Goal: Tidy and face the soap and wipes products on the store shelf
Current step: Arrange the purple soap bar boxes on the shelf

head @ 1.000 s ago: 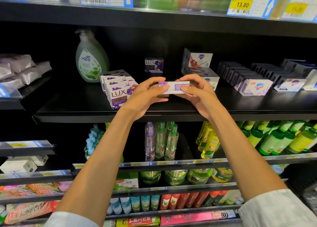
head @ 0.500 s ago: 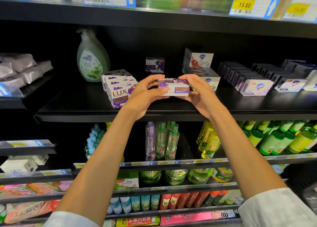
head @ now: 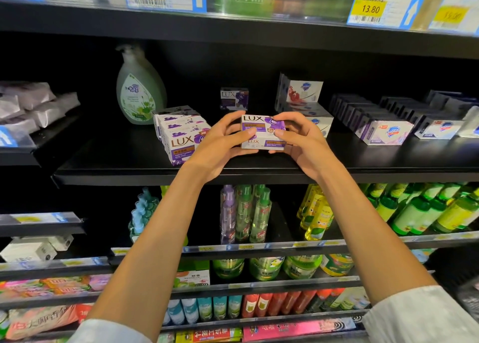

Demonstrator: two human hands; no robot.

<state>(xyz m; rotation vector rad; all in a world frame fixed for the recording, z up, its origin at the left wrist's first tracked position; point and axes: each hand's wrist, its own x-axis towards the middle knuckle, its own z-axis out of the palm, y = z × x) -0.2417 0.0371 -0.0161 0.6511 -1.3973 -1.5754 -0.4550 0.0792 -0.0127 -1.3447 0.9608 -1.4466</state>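
A white and purple LUX soap box [head: 261,131] is held just above the black shelf [head: 129,166], its front label facing me. My left hand [head: 220,145] grips its left end, thumb on the front. My right hand [head: 300,140] grips its right end the same way. A row of several matching LUX boxes [head: 180,135] stands on the shelf just to the left. One more LUX box [head: 234,98] sits alone at the back. White Safeguard soap boxes [head: 303,93] are stacked behind my right hand.
A green hand-wash pump bottle [head: 138,88] stands at the back left. More Safeguard boxes [head: 383,131] line the shelf to the right. Wipes packs [head: 33,104] lie on the neighbouring left shelf. Green and yellow bottles [head: 420,210] fill the shelf below. Price tags [head: 370,8] run along the shelf above.
Both hands have turned the LUX box from its narrow edge toward me to its front label facing me, keeping it at about the same spot.
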